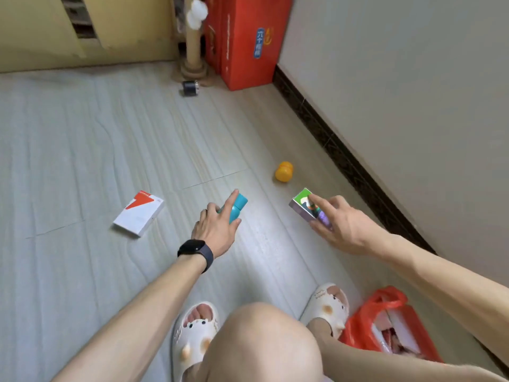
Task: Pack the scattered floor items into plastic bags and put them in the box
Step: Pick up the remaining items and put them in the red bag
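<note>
**Both hands on items at floor level**

Head view: your left hand [217,230] is curling around the teal bottle [239,206], fingers closed over it just above the floor [82,133]. Your right hand [340,224] is gripping the small colourful box [304,204], index finger lying across its top. The yellow capsule [284,171] is lying just beyond it; the white-and-red box [139,213] is lying left of your left hand. The red plastic bag [385,323] is sitting beside your right foot.

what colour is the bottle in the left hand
Teal: the bottle in the left hand, seen in the head view.
</note>
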A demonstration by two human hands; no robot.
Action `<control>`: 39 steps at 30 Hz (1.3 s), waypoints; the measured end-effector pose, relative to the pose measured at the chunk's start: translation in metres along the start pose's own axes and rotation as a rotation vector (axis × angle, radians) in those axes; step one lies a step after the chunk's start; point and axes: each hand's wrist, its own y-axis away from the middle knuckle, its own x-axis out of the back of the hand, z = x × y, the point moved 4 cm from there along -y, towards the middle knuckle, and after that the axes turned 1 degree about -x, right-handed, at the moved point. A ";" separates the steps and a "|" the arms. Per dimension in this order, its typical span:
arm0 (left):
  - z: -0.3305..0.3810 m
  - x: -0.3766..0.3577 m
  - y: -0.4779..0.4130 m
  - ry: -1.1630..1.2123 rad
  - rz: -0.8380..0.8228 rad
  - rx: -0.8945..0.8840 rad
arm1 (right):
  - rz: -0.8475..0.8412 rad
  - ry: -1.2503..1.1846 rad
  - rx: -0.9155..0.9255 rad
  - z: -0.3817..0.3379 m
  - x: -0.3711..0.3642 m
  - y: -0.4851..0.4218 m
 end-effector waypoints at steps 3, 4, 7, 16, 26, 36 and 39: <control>0.080 0.027 -0.003 0.001 0.018 -0.236 | 0.073 -0.141 -0.161 0.050 0.032 0.063; 0.106 0.033 -0.002 -0.008 0.015 -0.316 | 0.123 -0.218 -0.212 0.068 0.036 0.086; 0.174 0.043 0.006 -0.047 -0.001 -0.505 | 0.283 -0.521 -0.393 0.119 0.028 0.158; 0.293 -0.033 0.029 -0.210 -0.243 -0.803 | 0.421 -1.402 -1.120 0.201 -0.170 0.293; 0.336 -0.191 0.060 -0.286 -0.583 -0.910 | 0.316 -1.071 -1.506 0.203 -0.256 0.307; 0.322 -0.267 0.091 -0.270 -0.765 -0.940 | 0.584 -1.713 -1.128 0.166 -0.217 0.245; 0.325 -0.272 0.087 -0.284 -0.749 -0.959 | 0.642 -1.665 -1.184 0.182 -0.218 0.256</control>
